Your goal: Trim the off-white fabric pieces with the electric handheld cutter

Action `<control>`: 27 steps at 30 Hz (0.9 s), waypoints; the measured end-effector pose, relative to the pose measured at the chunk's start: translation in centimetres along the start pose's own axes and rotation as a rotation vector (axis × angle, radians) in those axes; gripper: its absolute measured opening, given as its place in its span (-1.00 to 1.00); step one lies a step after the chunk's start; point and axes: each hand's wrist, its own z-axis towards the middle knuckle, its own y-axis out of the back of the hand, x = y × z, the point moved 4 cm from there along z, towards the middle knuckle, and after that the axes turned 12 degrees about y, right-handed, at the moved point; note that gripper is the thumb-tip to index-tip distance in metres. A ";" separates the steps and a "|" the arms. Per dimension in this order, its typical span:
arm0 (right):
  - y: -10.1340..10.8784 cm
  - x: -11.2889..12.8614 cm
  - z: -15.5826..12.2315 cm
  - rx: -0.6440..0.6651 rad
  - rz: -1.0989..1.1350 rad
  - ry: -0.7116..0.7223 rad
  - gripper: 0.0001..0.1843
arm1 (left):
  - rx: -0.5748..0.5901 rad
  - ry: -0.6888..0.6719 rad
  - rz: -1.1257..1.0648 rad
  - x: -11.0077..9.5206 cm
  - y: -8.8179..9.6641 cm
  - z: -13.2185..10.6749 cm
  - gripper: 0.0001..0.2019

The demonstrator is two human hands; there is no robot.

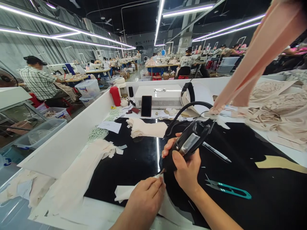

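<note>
My right hand (188, 171) is wrapped round a black hand-held tool (195, 130) with a silver plate and a thick black cord (177, 116). The tool tilts downward, its tip close to my left fingertips. My left hand (145, 199) pinches the edge of a pale fabric piece (171, 207) under that tip; the exact contact is hidden by my fingers. A stretched pink fabric strip (254, 60) comes down from the upper right to the tool's rear end. Teal thread snips (231, 189) lie to the right of my right wrist, on the black work surface (115, 179).
A silver pen-like tool (217, 152) and a beige pattern piece (279, 162) lie right. Stacked cream fabric pieces (147, 127), a phone (146, 106) and a white box (158, 95) stand beyond. Cream fabric (79, 169) lies left, lace-like fabric (271, 105) right. A person (42, 78) sits left.
</note>
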 end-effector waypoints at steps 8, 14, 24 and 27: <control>-0.3 -0.5 -0.5 0.032 0.026 0.004 -0.65 | -0.047 0.033 -0.016 -0.1 0.1 0.1 -0.69; -0.3 -0.4 -0.5 0.026 0.030 0.000 -0.68 | -0.025 0.014 0.011 -0.2 -0.2 0.0 -0.68; -0.3 -0.5 -0.7 0.044 0.020 0.015 -0.73 | 0.056 0.001 0.011 0.1 -1.4 -1.1 -0.72; -0.3 -0.5 -0.5 0.056 0.022 0.020 -0.76 | 0.082 0.013 0.001 0.1 -1.7 -1.2 -0.69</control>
